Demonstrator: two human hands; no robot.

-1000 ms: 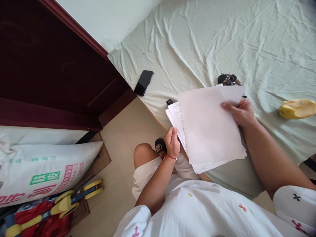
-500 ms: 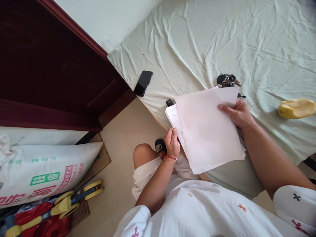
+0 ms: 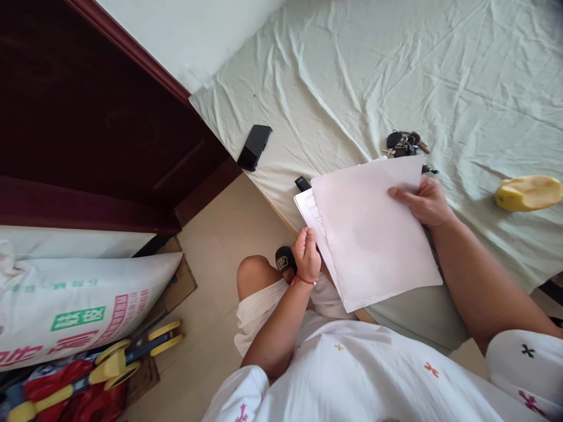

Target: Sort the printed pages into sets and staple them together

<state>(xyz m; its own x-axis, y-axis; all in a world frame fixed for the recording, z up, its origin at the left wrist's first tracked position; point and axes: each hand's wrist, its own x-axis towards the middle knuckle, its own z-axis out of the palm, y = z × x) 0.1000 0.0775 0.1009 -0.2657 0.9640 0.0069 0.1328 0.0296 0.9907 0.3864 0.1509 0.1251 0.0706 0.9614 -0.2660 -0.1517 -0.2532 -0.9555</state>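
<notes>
A stack of white paper sheets (image 3: 373,234) is held between my two hands over the edge of the cloth-covered surface. The top sheet looks blank; printed lines show on a sheet beneath at the left. My left hand (image 3: 307,255) has its fingers closed on the stack's left edge. At the upper right edge, my right hand (image 3: 424,202) grips the sheets, thumb on top and the other fingers underneath, partly hidden. Just beyond the paper lies a bunch of keys (image 3: 404,142). A small black object (image 3: 302,183) peeks out by the upper left corner.
A black phone (image 3: 255,146) rests near the left edge of the pale green cloth (image 3: 334,88). To the right is a yellow fruit-like piece (image 3: 528,193). On the floor side are a white printed sack (image 3: 88,305) and a yellow-and-blue wheeled object (image 3: 114,363).
The top sheet has shifted slightly, its lower right corner now reaching a little farther right over the sheets beneath. Both hands keep nearly the same place and grip.
</notes>
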